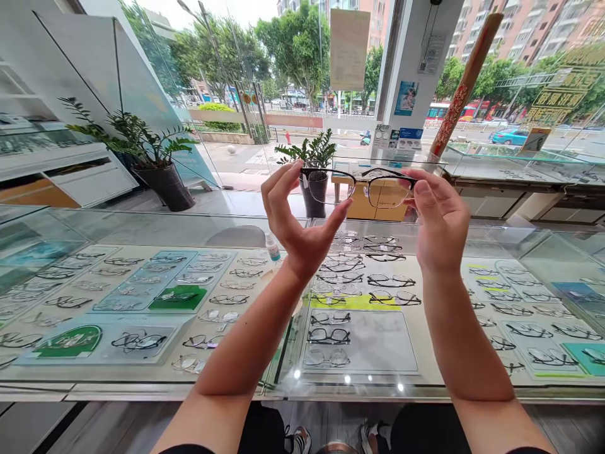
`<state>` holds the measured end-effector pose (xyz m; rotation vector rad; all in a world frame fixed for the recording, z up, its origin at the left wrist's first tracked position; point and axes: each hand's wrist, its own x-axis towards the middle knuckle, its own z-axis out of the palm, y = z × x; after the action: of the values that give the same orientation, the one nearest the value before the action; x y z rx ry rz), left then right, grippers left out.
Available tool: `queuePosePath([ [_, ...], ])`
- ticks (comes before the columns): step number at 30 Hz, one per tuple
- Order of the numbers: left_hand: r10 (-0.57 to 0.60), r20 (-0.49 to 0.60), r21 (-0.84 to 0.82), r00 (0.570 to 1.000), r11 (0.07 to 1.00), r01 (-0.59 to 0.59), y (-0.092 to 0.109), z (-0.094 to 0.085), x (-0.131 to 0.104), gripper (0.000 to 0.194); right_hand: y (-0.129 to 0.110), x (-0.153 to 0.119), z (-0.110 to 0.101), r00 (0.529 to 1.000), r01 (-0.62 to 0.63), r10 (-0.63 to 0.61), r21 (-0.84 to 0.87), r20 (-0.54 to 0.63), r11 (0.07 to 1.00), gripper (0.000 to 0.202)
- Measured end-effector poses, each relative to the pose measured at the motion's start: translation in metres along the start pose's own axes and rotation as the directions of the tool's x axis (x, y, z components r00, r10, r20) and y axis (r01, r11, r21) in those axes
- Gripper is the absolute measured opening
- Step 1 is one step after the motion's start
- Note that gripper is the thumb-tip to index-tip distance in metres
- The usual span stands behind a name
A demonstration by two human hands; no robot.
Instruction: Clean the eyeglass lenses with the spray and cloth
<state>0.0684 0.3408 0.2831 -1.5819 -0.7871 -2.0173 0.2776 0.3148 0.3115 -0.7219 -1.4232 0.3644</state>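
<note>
So both hands are up above the display case here, with one pair of glasses held between them. The glasses have a dark top edge and a much finer lower edge around the lenses, plus a little white tag by the lens on the left-hand side. They sit pretty level, over the far edge of the display case.

Left hand has its index fingertip on the outer top corner, and its thumb reaches across under the inner side of that lens, so thumb and finger are fairly wide apart. Can't tell if the thumb actually touches the rim. Right hand has a narrower grip, thumb and fingers closed on the other outer corner.

Inside the display case there are rows of other frames, and a green tray in its left part, with a yellow strip nearer the middle. A small bottle with a blue-green lower part is toward the back of the case, left of the middle.

Behind the display case there's a big potted plant to the left, a smaller plant right behind the glasses, and a yellow cabinet beside that one. Shoes show below its front edge.
</note>
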Motion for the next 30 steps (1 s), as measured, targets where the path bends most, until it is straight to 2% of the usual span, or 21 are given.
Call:
queuePosePath([
  [8, -0.011, 0.023, -0.039, 1.000, 0.999, 0.011, 0.002, 0.002, 0.002, 0.074, -0.010, 0.002, -0.005, 0.979, -0.097, 0.083, 0.067, 0.186, 0.993, 0.051],
  [11, -0.029, 0.031, -0.103, 0.999, 0.994, 0.032, 0.001, 0.004, 0.001, 0.072, -0.010, 0.001, -0.005, 0.975, -0.126, 0.105, 0.099, 0.195, 0.987, 0.052],
  [15, -0.059, 0.064, -0.149, 0.996, 0.986, 0.068, -0.002, 0.006, -0.002, 0.072, -0.007, 0.000, -0.005, 0.975, -0.089, 0.059, 0.132, 0.216, 0.987, 0.051],
  [20, -0.098, 0.156, -0.144, 0.983, 0.982, 0.121, -0.005, 0.002, 0.003, 0.072, 0.000, 0.003, -0.011, 0.976, -0.075, 0.061, 0.058, 0.210, 0.995, 0.047],
  [24, -0.002, 0.308, -0.129, 0.951, 0.991, 0.044, -0.006, -0.005, 0.013, 0.070, 0.005, 0.009, -0.020, 0.983, -0.015, 0.013, 0.010, 0.185, 1.000, 0.029],
  [27, 0.100, 0.398, -0.140, 0.912, 0.989, -0.047, -0.002, -0.009, 0.018, 0.067, 0.006, 0.011, -0.023, 0.961, 0.021, 0.005, -0.090, 0.277, 0.996, 0.018],
  [30, 0.133, 0.431, -0.151, 0.893, 0.986, -0.074, 0.004, -0.011, 0.020, 0.067, 0.002, 0.010, -0.022, 0.938, 0.026, 0.030, -0.157, 0.346, 0.987, 0.013],
])
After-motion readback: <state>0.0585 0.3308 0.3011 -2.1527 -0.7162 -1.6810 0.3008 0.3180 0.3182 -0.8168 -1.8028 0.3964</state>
